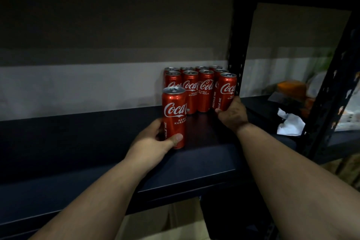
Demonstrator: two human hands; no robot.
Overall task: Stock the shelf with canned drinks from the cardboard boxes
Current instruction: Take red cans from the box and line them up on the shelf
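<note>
On the dark shelf board, several red Coca-Cola cans stand upright in rows near the right upright post. My left hand grips one red can around its lower part, standing it on the shelf in front of the left end of the rows. My right hand holds the base of another red can at the right end of the front row, thumb and fingers curled round it. Part of a cardboard box shows below the shelf.
A black perforated metal post stands just right of the cans. Beyond it, the neighbouring shelf holds crumpled white paper and blurred orange items. A second post rises at far right. A pale wall sits behind the shelf.
</note>
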